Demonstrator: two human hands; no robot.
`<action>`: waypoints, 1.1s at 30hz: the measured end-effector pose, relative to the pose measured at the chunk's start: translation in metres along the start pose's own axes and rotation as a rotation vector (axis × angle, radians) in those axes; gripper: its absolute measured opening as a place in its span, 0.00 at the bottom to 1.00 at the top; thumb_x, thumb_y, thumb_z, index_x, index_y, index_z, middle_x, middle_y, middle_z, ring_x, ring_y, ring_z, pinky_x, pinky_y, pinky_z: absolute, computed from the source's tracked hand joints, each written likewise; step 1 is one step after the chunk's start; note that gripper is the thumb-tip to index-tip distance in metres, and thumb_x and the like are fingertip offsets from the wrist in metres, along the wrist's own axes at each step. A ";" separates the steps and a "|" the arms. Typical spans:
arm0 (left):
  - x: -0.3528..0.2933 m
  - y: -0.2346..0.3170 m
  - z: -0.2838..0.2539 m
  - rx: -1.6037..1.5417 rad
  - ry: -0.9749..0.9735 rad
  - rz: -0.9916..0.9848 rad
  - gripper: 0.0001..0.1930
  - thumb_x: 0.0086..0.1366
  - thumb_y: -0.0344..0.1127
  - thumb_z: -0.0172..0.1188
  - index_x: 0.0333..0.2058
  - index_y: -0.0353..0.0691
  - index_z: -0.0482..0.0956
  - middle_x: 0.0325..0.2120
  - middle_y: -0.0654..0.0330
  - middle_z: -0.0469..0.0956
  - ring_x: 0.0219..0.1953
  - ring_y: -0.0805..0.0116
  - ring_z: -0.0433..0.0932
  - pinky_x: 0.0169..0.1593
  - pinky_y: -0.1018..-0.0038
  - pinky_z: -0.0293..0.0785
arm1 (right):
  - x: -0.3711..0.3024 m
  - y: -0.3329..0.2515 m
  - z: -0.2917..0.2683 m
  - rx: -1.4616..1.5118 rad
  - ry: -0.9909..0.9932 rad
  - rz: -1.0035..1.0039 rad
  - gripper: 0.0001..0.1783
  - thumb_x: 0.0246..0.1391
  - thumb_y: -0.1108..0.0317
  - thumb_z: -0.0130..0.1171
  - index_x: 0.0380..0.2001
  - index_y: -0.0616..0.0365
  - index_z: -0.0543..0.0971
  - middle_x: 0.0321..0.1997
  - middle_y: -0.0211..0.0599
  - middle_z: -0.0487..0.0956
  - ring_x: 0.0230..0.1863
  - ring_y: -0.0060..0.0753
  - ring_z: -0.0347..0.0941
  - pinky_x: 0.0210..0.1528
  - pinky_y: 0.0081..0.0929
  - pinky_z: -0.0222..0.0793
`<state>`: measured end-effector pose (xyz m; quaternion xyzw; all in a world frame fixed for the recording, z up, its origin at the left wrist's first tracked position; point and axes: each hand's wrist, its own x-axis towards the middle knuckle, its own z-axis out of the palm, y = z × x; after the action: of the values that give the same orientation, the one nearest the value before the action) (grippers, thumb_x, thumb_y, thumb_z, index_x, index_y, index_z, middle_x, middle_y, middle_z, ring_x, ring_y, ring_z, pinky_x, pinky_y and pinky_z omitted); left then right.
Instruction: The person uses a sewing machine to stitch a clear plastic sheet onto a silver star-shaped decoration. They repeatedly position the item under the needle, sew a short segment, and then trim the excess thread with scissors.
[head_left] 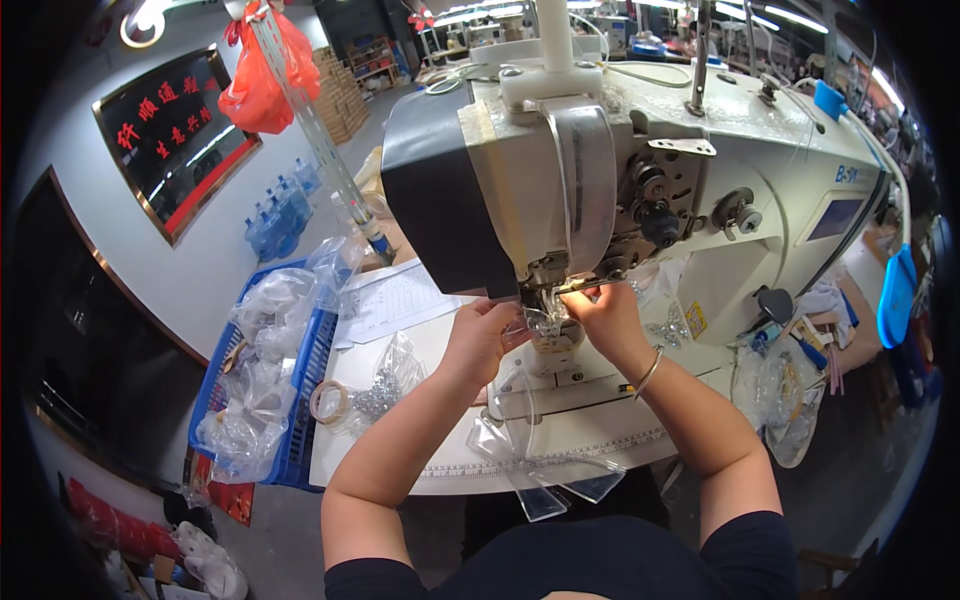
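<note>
Both hands work at the needle area of a white industrial sewing machine (557, 335). My left hand (478, 342) is closed, fingertips pinching a clear plastic strap (517, 327) just left of the presser foot. On the other side, my right hand (610, 320) has its fingers bent together close against the needle; what they grip is hidden by the fingers and machine parts. More clear plastic straps (540, 500) lie across the ruler strip and hang over the table's front edge, below my hands.
Left of my forearm, a tape roll (330, 401) and a bag of small shiny pieces (385, 388) lie on the table. Beyond stands a blue basket (308, 385) of clear plastic parts. A paper sheet (392, 300) sits behind. Another shiny heap (675, 325) lies right.
</note>
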<state>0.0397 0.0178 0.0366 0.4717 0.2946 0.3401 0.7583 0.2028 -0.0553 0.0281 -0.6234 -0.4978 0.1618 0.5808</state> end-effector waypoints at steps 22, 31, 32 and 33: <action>-0.089 -0.082 -0.033 -0.161 -0.128 -0.045 0.15 0.57 0.20 0.53 0.44 0.33 0.70 0.47 0.53 0.71 0.45 0.63 0.74 0.47 0.62 0.75 | -0.106 0.068 -0.060 -0.231 -0.168 -0.143 0.09 0.44 0.74 0.61 0.32 0.58 0.76 0.35 0.37 0.74 0.37 0.33 0.69 0.37 0.26 0.65; -0.105 -0.085 -0.037 -0.178 -0.095 -0.014 0.16 0.57 0.21 0.51 0.45 0.33 0.70 0.49 0.52 0.70 0.47 0.62 0.73 0.50 0.62 0.74 | -0.138 0.122 -0.090 -0.740 -0.087 -0.243 0.09 0.43 0.73 0.59 0.32 0.56 0.78 0.36 0.33 0.76 0.41 0.39 0.69 0.43 0.34 0.62; -0.105 -0.085 -0.037 -0.172 -0.079 -0.014 0.16 0.57 0.21 0.51 0.45 0.33 0.70 0.49 0.52 0.70 0.47 0.63 0.74 0.49 0.62 0.75 | -0.135 0.121 -0.090 -0.761 -0.077 -0.252 0.08 0.43 0.73 0.59 0.31 0.56 0.78 0.35 0.33 0.76 0.41 0.39 0.69 0.43 0.34 0.61; -0.106 -0.086 -0.037 -0.166 -0.067 -0.014 0.16 0.57 0.20 0.51 0.45 0.34 0.70 0.48 0.53 0.70 0.46 0.63 0.74 0.49 0.63 0.75 | -0.133 0.122 -0.090 -0.784 -0.064 -0.261 0.08 0.44 0.73 0.59 0.31 0.56 0.78 0.35 0.33 0.76 0.41 0.38 0.69 0.43 0.33 0.61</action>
<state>-0.0310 -0.0748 -0.0426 0.4162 0.2434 0.3419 0.8066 0.2656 -0.1926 -0.1050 -0.7238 -0.6143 -0.0958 0.2993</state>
